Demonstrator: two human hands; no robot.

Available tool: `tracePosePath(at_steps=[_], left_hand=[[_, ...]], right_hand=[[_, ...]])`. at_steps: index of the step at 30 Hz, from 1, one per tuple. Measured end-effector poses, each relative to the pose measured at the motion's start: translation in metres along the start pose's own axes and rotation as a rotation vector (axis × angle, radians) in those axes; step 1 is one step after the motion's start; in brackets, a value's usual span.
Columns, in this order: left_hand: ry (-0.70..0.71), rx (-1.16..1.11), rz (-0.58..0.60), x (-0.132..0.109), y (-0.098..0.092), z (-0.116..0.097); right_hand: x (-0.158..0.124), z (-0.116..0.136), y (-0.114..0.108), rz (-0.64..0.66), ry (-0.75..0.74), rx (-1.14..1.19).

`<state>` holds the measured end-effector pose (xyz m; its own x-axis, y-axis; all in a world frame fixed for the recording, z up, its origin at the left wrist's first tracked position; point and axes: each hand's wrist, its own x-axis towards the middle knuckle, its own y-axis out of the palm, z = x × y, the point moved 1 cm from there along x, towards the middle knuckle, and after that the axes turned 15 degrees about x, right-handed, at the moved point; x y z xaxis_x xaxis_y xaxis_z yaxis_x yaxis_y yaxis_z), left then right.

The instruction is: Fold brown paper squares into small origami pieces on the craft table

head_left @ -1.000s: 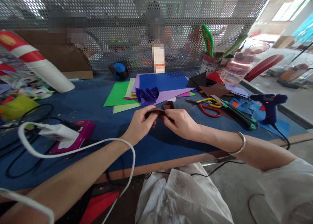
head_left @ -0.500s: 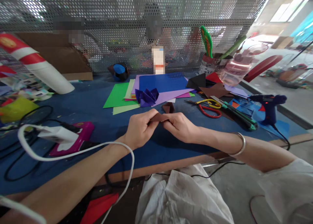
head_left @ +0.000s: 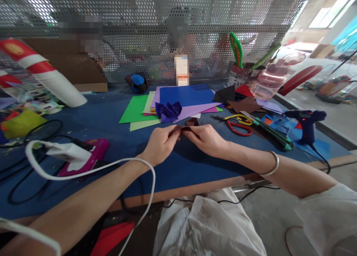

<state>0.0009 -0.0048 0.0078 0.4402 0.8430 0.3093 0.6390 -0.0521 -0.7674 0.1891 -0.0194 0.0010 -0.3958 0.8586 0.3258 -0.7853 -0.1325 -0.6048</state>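
Observation:
Both hands pinch a small piece of brown paper (head_left: pixel 184 128) just above the blue tabletop. My left hand (head_left: pixel 161 142) is closed on its left end, thumb and fingers pressed together. On the other end, my right hand (head_left: pixel 205 138) is closed the same way. Only a thin dark edge of the paper shows between the fingertips; the rest is hidden. Right behind the fingers lies a folded brown paper piece (head_left: pixel 192 121), partly covered. Beyond it sits a folded purple paper shape (head_left: pixel 169 111) in front of stacked coloured sheets (head_left: pixel 185 95).
Scissors (head_left: pixel 240 127), a green cutter (head_left: pixel 275 134) and a glue gun (head_left: pixel 306 124) lie on the right. A white cable (head_left: pixel 152 185) crosses my left forearm from the purple power strip (head_left: pixel 96 152). Perforated metal mesh (head_left: pixel 125 44) stands behind the table.
The brown paper between my hands has tilted, so its flat face shows less and mostly its edge is seen. Both hands keep their hold and have barely shifted.

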Motion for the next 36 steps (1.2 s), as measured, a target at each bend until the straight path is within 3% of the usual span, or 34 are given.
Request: tracePosePath(at_steps=[9, 21, 33, 36], left_hand=[[-0.125, -0.207, -0.005, 0.008, 0.01, 0.009], [-0.2, -0.236, -0.036, 0.014, 0.009, 0.014], [-0.214, -0.303, -0.095, 0.01, 0.001, 0.003], [-0.231, -0.314, -0.097, 0.012, 0.003, 0.004]], right_hand=[[0.001, -0.002, -0.001, -0.099, -0.133, 0.08], [0.004, -0.006, -0.006, -0.226, 0.006, 0.042], [0.004, -0.001, -0.009, -0.165, 0.024, 0.143], [0.006, 0.0, -0.015, -0.204, 0.03, 0.207]])
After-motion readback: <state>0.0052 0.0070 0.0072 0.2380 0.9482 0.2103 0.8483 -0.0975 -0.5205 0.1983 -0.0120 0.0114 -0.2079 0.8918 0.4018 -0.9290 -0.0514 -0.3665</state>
